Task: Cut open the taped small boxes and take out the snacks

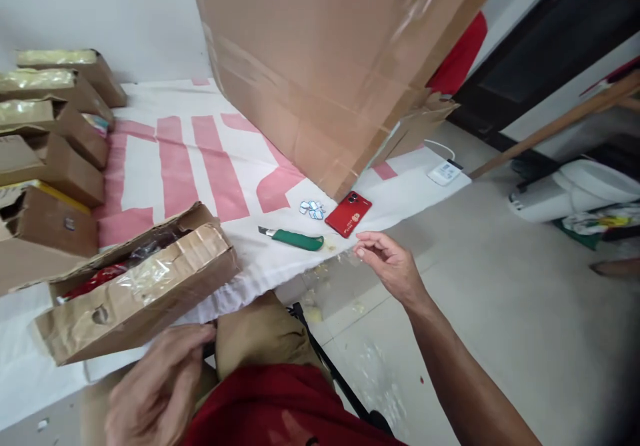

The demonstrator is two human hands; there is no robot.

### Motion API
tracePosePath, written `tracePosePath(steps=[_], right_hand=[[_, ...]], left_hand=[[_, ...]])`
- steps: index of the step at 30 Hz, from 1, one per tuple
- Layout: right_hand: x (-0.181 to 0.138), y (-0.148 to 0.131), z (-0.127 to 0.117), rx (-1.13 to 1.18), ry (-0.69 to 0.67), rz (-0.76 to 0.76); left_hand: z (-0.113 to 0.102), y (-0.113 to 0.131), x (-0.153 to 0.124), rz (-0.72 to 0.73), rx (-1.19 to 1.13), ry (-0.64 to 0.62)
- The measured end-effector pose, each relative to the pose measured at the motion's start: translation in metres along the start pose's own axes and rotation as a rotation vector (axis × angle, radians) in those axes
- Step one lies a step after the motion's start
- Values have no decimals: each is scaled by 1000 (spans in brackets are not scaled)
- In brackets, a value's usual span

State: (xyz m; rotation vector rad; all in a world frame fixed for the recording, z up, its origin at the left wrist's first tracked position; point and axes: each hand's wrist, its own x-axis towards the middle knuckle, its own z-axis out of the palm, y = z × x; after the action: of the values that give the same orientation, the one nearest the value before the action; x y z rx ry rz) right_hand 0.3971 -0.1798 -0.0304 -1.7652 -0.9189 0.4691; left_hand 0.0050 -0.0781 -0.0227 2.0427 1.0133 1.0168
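Ample floor, right hand near table edge, left hand perhaps off box

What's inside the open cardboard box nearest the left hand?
In the cardboard box, a red item and dark, shiny wrapping show through the gap. The taped flap covers the rest; the bottom cannot be seen.

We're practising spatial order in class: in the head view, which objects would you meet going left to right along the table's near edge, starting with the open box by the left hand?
Open cardboard box, green-handled knife, red phone, white device with a cable.
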Motion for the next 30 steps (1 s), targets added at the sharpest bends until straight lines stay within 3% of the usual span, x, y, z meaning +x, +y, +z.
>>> tracePosePath(steps=[3,6,8,10,12,14,18,24,27,30], right_hand=[[-13,6,3,-93,52,-77],[-32,4,22,-264,139,-290],[-44,0,34,-369,166,-463],[-54,-4,40,-403,165,-556],[-62,-6,41,-351,138,-511],[-67,-6,39,-242,80,-366],[-74,-2,39,-40,-42,-146],[-73,8,49,126,-32,-54],[-75,11,51,107,45,-84],[-79,14,57,-12,140,-231]], left_hand=[[37,23,11,55,-164,-171],[76,47,20,30,-335,-385],[105,55,24,-156,-453,-523],[134,57,27,-432,-582,-590],[158,56,29,-653,-708,-564],[175,54,30,-726,-801,-527],[191,52,26,-678,-830,-492],[195,49,21,-612,-689,-404],[196,51,23,-581,-653,-388],[199,55,28,-574,-653,-357]])
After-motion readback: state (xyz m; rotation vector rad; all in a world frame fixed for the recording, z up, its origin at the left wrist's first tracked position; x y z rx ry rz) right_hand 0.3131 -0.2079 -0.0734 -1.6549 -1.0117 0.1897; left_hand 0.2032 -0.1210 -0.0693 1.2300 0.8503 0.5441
